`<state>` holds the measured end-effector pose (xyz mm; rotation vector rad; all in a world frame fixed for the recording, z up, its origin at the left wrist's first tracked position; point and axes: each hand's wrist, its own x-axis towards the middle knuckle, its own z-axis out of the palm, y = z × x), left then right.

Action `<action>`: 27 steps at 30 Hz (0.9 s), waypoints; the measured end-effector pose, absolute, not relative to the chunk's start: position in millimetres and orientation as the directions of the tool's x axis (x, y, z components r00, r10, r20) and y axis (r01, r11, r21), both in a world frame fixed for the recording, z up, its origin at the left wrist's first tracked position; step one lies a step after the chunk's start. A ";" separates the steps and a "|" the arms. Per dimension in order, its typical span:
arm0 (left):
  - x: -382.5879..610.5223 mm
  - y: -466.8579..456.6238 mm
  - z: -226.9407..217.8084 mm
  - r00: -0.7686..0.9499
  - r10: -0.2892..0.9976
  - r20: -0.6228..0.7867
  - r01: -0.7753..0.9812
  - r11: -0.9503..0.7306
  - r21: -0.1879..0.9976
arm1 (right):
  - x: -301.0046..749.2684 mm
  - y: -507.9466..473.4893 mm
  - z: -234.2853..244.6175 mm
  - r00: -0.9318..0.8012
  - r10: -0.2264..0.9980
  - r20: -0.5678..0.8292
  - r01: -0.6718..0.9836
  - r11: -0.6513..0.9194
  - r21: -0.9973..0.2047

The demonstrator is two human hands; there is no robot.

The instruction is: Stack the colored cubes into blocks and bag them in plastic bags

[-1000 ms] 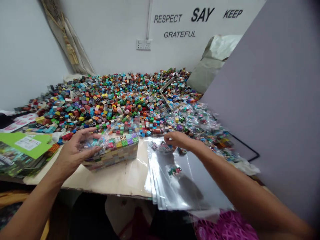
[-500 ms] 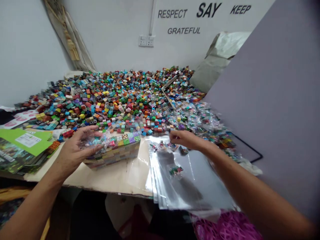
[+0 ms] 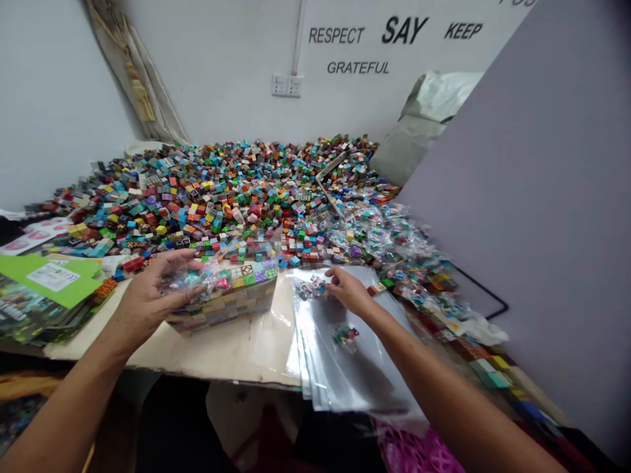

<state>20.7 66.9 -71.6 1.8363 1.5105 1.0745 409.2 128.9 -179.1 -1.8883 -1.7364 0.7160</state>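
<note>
I could pass along the tabletop (image 3: pixel 231 355) between the box (image 3: pixel 241 299) and the plastic sheets (image 3: pixel 374 374); behind them, the heap of blocks (image 3: pixel 221 190) bars my way.

pale wall (image 3: pixel 221 59) with black lettering (image 3: pixel 404 31) and white sockets (image 3: pixel 279 85); beige curtain (image 3: pixel 156 98) at left.

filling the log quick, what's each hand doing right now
Left hand: partly closed, holding clear-bagged pieces.
Right hand: fingers bent beside small packets; whether it grips one cannot be told.
</note>
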 end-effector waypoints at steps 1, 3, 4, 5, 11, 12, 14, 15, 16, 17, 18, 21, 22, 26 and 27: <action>20.4 67.0 -71.8 0.065 0.967 0.247 0.552 -0.241 0.798 | 409.6 128.6 -178.1 0.066 0.997 -0.042 0.768 -0.078 -0.636; 20.1 66.8 -71.7 0.070 0.966 0.250 0.558 -0.246 0.793 | 410.3 127.2 -175.5 0.060 0.998 -0.021 0.790 -0.060 -0.610; 20.0 66.7 -71.6 0.070 0.966 0.250 0.563 -0.246 0.789 | 410.2 126.3 -174.4 0.048 0.999 -0.024 0.794 -0.052 -0.605; 20.0 66.6 -71.5 0.069 0.966 0.249 0.569 -0.243 0.786 | 409.7 125.6 -173.7 0.032 0.999 -0.032 0.797 -0.045 -0.602; 18.0 66.9 -72.6 0.073 0.972 0.225 0.573 -0.225 0.788 | 401.2 128.1 -178.7 -0.006 0.998 -0.057 0.818 -0.027 -0.574; 17.7 67.0 -72.8 0.075 0.971 0.225 0.572 -0.226 0.788 | 400.1 129.3 -179.9 -0.005 0.999 -0.054 0.819 -0.027 -0.573; 17.4 67.1 -72.8 0.077 0.972 0.221 0.573 -0.224 0.788 | 398.7 131.2 -181.3 -0.004 0.999 -0.048 0.815 -0.025 -0.579; 17.5 67.1 -72.5 0.078 0.973 0.216 0.573 -0.221 0.789 | 398.3 131.7 -181.6 -0.003 0.999 -0.044 0.811 -0.023 -0.584; 17.8 67.0 -72.2 0.077 0.974 0.212 0.572 -0.218 0.791 | 397.9 131.8 -181.7 -0.002 0.999 -0.041 0.806 -0.023 -0.591; 18.3 66.8 -71.7 0.076 0.975 0.210 0.570 -0.215 0.793 | 397.4 131.7 -181.6 0.002 0.999 -0.039 0.801 -0.025 -0.598; 18.9 66.5 -71.1 0.074 0.975 0.208 0.568 -0.212 0.795 | 396.7 131.3 -181.7 0.008 0.999 -0.040 0.795 -0.030 -0.606; 20.6 65.6 -69.3 0.070 0.975 0.209 0.563 -0.211 0.799 | 394.1 130.4 -182.3 0.036 0.998 -0.051 0.774 -0.060 -0.631; 21.0 65.2 -68.8 0.071 0.975 0.209 0.565 -0.212 0.798 | 393.5 130.5 -182.5 0.049 0.997 -0.058 0.764 -0.075 -0.641; 21.1 64.2 -68.0 0.080 0.974 0.210 0.565 -0.218 0.796 | 397.1 131.8 -177.0 0.089 0.993 -0.081 0.707 -0.120 -0.697; 20.9 64.0 -68.1 0.084 0.975 0.207 0.560 -0.218 0.799 | 399.1 131.5 -173.3 0.083 0.993 -0.086 0.687 -0.119 -0.717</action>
